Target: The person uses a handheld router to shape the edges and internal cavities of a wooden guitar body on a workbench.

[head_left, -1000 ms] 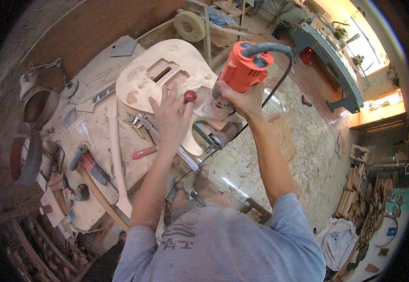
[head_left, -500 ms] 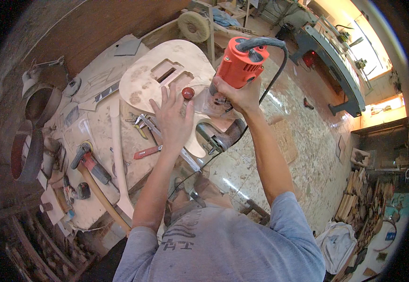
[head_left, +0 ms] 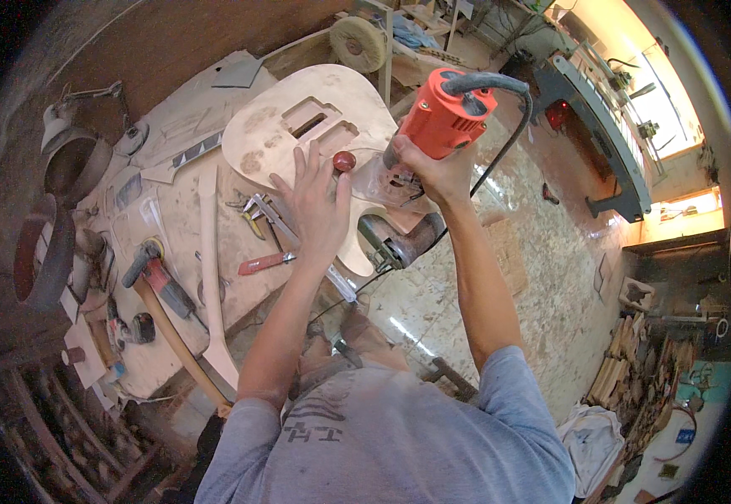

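My right hand (head_left: pixel 439 172) grips the lower part of an upright red router (head_left: pixel 441 118), its thumb across the front. The router's clear base (head_left: pixel 386 183) rests on the edge of a pale wooden guitar body (head_left: pixel 256 126), which has two routed pockets. My left hand (head_left: pixel 317 206) lies on the body with fingers spread, thumb and forefinger either side of the base's dark red round knob (head_left: pixel 344 161). The bit and the cut are hard to make out. Under my left wrist lies a metal caliper (head_left: pixel 277 220), beside a red-handled utility knife (head_left: pixel 266 263).
The router's black cord (head_left: pixel 526 113) loops to the right. A dark cylindrical power tool (head_left: pixel 411 245) sits beneath the body's near edge. On the bench at left lie a guitar neck (head_left: pixel 210 252), an angle grinder (head_left: pixel 164 286) and sanding belts (head_left: pixel 42 260). A grey machine (head_left: pixel 596 139) stands far right.
The whole view has shifted slightly. The router's top stands a little farther right, and my right hand has moved with it. My left hand keeps its place on the guitar body.
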A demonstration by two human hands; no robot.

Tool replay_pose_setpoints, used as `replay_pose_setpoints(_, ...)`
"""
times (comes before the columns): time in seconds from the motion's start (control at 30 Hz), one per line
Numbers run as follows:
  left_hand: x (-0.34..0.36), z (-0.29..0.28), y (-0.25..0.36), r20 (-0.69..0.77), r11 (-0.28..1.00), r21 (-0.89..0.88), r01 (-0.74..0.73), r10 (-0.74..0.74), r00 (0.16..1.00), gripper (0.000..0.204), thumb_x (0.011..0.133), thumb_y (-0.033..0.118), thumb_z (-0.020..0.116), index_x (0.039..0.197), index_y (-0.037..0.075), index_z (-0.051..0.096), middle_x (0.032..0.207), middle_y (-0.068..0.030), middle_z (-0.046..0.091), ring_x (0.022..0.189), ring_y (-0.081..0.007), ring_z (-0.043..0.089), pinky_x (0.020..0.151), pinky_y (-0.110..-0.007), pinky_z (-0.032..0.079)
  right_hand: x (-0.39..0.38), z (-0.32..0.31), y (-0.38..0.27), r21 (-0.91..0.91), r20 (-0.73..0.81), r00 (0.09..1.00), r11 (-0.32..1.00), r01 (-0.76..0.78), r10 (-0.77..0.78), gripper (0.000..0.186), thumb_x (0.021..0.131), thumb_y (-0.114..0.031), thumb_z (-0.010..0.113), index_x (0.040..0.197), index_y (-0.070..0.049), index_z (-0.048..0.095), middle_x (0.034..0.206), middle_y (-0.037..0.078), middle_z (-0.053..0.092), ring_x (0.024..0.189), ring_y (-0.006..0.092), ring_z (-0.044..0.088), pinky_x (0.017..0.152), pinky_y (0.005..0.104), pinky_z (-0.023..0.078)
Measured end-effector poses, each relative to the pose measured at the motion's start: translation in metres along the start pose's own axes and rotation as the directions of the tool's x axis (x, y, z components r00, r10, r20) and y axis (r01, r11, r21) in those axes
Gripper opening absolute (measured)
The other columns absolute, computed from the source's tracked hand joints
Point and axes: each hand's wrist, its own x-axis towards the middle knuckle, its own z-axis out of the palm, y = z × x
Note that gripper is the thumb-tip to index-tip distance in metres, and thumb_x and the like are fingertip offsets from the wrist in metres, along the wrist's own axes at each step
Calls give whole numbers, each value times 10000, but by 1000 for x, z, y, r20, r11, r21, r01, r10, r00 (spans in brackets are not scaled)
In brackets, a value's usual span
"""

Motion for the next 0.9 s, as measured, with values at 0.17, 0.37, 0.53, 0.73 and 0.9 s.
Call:
replay_pose_setpoints(0.17,-1,-1,1,-20,999,17,34,-34,999,346,992,245,655,1264,40,717,1636,-188,450,1564,-427,313,1222,-762,35,-1,3,-3,2,-7,1000,1000,-2,2,383,792,-134,871,1105,-25,679,975,54,745,844,158,726,762,337,615)
replay_pose_setpoints(0.37,0,0,0,4,998,36,49,-49,999,335,998,268,661,1272,89,733,1641,-169,448,1568,-421,303,1226,-758,36,1,2,-5,60,-11,998,997,-54,55,430,748,-157,904,1098,-23,693,979,65,759,847,161,735,781,336,605)
replay_pose_setpoints(0.53,0,-1,2,44,996,59,68,-71,997,371,1022,329,638,1328,144,740,1672,-142,415,1600,-369,255,1242,-730,-8,4,-1,-3,119,-46,998,992,-32,38,439,728,-170,932,1073,-20,706,977,66,766,853,159,742,791,334,606)
replay_pose_setpoints(0.73,0,1,1,18,997,66,44,-45,999,346,1006,286,649,1277,91,741,1651,-165,434,1582,-405,274,1224,-755,25,3,-1,4,151,-48,996,986,-65,73,467,719,-181,944,1086,-19,704,977,64,764,869,159,743,799,332,609)
replay_pose_setpoints(0.9,-1,3,-1,7,998,23,56,-56,998,355,997,264,657,1304,98,724,1658,-147,431,1590,-384,270,1234,-736,-3,1,2,-2,170,-38,995,982,-84,92,467,709,-199,947,1073,-26,710,969,56,766,860,150,739,792,328,605)
